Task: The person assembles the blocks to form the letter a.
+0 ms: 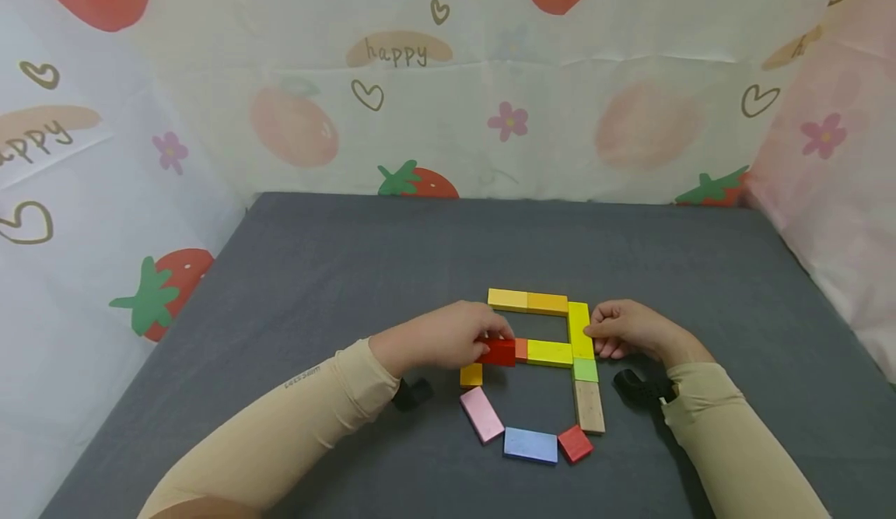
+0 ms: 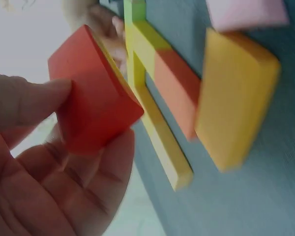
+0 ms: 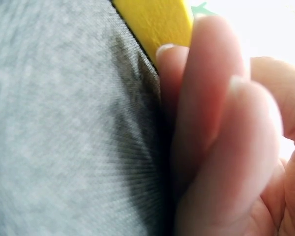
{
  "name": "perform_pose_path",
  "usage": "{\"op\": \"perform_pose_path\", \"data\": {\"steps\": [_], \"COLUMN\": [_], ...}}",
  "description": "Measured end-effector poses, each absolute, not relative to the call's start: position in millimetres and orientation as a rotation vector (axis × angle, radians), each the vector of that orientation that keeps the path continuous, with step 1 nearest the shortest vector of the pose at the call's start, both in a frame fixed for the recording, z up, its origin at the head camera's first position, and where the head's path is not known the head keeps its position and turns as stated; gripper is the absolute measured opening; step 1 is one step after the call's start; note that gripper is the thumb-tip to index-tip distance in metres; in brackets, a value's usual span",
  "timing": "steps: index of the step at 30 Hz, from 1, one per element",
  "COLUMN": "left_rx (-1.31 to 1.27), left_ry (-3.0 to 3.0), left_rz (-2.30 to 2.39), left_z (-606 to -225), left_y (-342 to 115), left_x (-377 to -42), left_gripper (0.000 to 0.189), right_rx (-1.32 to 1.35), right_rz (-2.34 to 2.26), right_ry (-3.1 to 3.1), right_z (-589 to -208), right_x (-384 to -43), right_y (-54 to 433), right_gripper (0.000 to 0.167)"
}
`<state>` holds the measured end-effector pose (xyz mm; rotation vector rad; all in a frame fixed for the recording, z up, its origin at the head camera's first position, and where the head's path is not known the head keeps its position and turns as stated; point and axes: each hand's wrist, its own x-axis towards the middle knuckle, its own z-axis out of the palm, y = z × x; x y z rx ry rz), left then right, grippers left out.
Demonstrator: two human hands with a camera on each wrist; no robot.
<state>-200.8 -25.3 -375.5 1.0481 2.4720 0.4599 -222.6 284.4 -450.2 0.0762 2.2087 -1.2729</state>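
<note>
My left hand (image 1: 448,336) pinches a red rectangular block (image 1: 499,352) between thumb and fingers. In the left wrist view this red block (image 2: 91,93) is tilted and raised above the row of blocks. Near it on the table are an orange block (image 2: 236,98) and an orange-red block (image 2: 177,88), which meets a yellow block (image 1: 549,353). My right hand (image 1: 633,328) rests on the table with loosely curled fingers, beside a long yellow block (image 1: 579,328) at the right of the layout. In the right wrist view, fingertips lie right at that yellow block's edge (image 3: 155,24).
Two yellow blocks (image 1: 528,300) form the far row. Down the right side lie a green block (image 1: 585,369) and a plain wooden block (image 1: 589,406). Nearer are a red block (image 1: 575,444), a blue block (image 1: 530,443) and a pink block (image 1: 481,415), on a grey cloth (image 1: 364,254).
</note>
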Motion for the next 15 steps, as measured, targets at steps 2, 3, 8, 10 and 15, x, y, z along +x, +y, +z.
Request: {"op": "perform_pose_path", "data": {"steps": [2, 3, 8, 10, 15], "left_rx": [1.107, 1.14, 1.312, 1.358, 1.426], "left_ry": [2.435, 2.417, 2.322, 2.295, 2.241], "left_rz": [0.441, 0.425, 0.364, 0.353, 0.352], "left_z": [-375, -375, -375, -376, -381], "left_y": [-15, -10, 11, 18, 38], "left_x": [-199, -198, -192, -190, -187], "left_gripper": [0.034, 0.034, 0.035, 0.035, 0.035], "right_rx": [0.073, 0.073, 0.071, 0.065, 0.045], "right_rz": [-1.274, -1.275, -1.282, -1.286, -1.297], "right_ry": [2.205, 2.204, 2.199, 2.198, 2.197], "right_z": [-450, -450, -450, -450, -452], "right_x": [-223, -223, -223, -224, -224], "right_y": [284, 284, 284, 284, 286], "right_gripper": [0.018, 0.018, 0.018, 0.019, 0.018]}}
